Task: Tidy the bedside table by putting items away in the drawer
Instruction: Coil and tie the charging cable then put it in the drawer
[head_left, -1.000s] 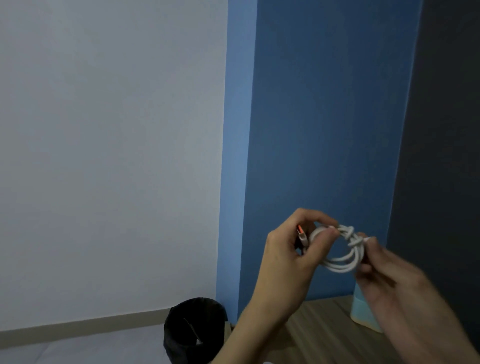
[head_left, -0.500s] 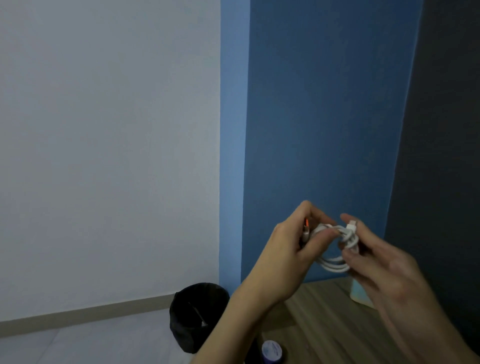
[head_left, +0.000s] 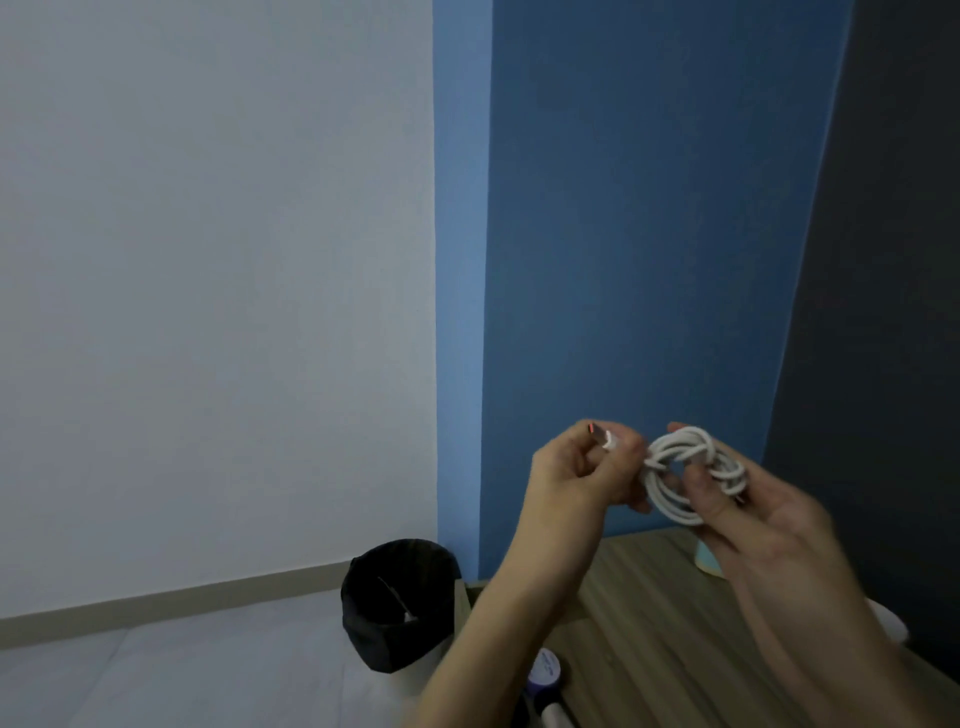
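Observation:
A white charging cable (head_left: 685, 470) is wound into a small coil, held up in the air above the wooden bedside table (head_left: 639, 623). My right hand (head_left: 748, 519) grips the coil between thumb and fingers. My left hand (head_left: 576, 473) pinches the cable's plug end (head_left: 602, 436), which has an orange-red tip and sticks out to the left of the coil. The drawer is out of view.
A black waste bin (head_left: 400, 603) stands on the floor left of the table. A light blue object (head_left: 709, 561) sits at the table's back, mostly hidden by my right hand. A purple-capped item (head_left: 545, 670) lies near the table's front. Blue wall behind.
My left hand has pulled the plug end out to the left, away from the coil. The coil now sits in my right hand alone. Both hands have shifted slightly.

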